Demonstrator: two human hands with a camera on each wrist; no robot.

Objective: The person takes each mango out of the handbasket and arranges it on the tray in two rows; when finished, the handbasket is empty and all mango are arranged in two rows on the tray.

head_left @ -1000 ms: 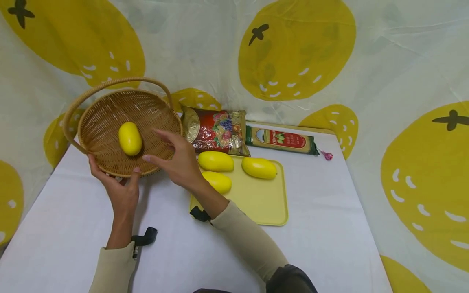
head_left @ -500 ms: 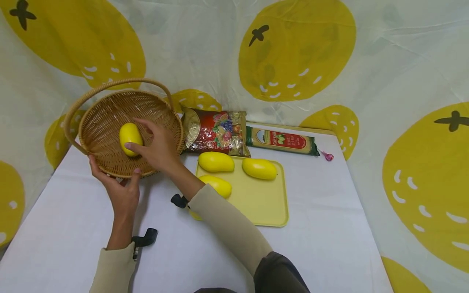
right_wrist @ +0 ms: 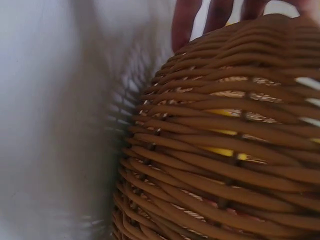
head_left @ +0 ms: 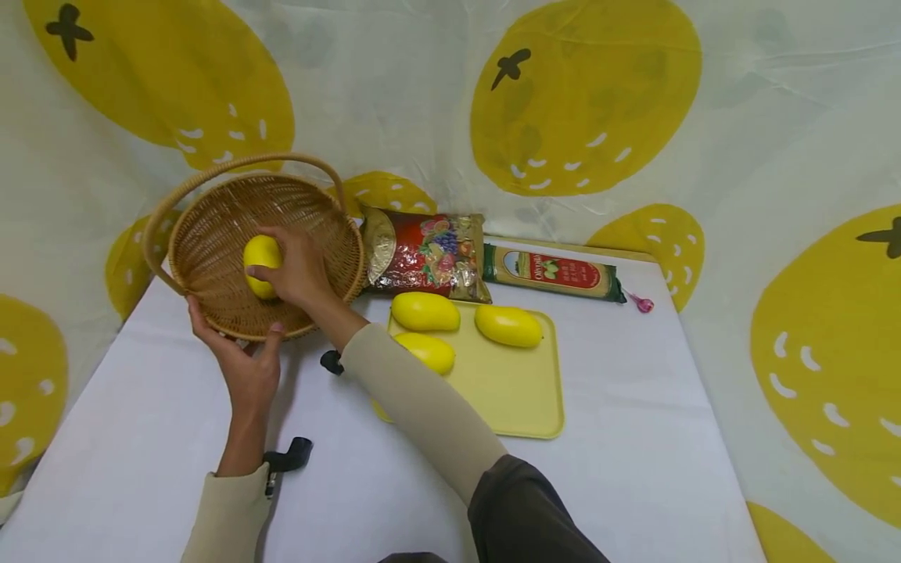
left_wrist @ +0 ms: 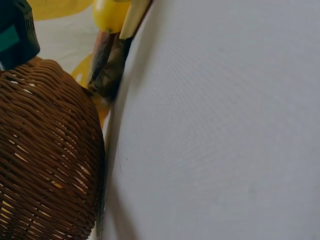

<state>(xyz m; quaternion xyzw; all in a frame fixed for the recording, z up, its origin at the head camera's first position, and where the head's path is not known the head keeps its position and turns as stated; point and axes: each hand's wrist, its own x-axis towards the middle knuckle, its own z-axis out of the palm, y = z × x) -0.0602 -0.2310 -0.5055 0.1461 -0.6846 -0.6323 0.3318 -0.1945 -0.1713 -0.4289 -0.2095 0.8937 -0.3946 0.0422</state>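
Observation:
My left hand (head_left: 246, 367) grips the near lower edge of a wicker basket (head_left: 207, 242) with an arched handle, tilting its mouth toward me. Inside it, my right hand (head_left: 299, 270) holds a yellow mango (head_left: 261, 254) between thumb and fingers. Part of that mango is hidden behind the hand. In the left wrist view the woven outside of the basket (left_wrist: 45, 155) fills the left side. The right wrist view shows the basket's weave (right_wrist: 225, 150) close up, with yellow showing through the gaps and several fingers (right_wrist: 185, 25) over its top.
A pale yellow tray (head_left: 507, 399) holds three mangoes (head_left: 508, 325), one partly behind the right forearm. Behind it lie a red and gold bag (head_left: 425, 254) with fruit pictures, a green-ended Olivoila packet (head_left: 552, 270) and a pink wrapped lollipop (head_left: 643, 304). A printed curtain hangs behind the table.
My right hand has moved left into the basket and taken hold of the mango there. My left hand keeps its grip on the basket. The head view has shifted slightly.

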